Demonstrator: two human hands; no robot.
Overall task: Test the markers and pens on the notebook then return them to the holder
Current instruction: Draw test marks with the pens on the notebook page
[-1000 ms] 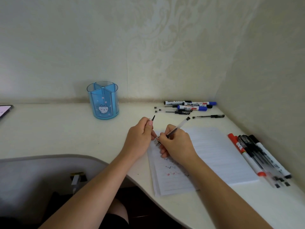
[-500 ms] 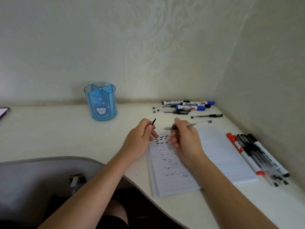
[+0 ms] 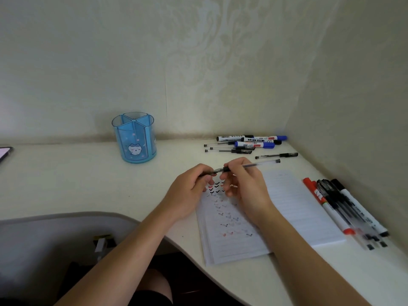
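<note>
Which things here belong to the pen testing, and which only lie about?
Job: pen in the right hand, cap in the left hand, notebook, blue holder, back pile of markers, right pile of markers.
Idle: phone, grey object at lower left.

The pale desk (image 3: 66,177) carries a notebook (image 3: 298,213). Behind the notebook lies a cluster of markers and pens (image 3: 254,145). A second row (image 3: 344,208) lies just right of it, and a blue holder (image 3: 134,140) stands behind-left.

Left grip (image 3: 191,187), right grip (image 3: 244,184), both curled.
</note>
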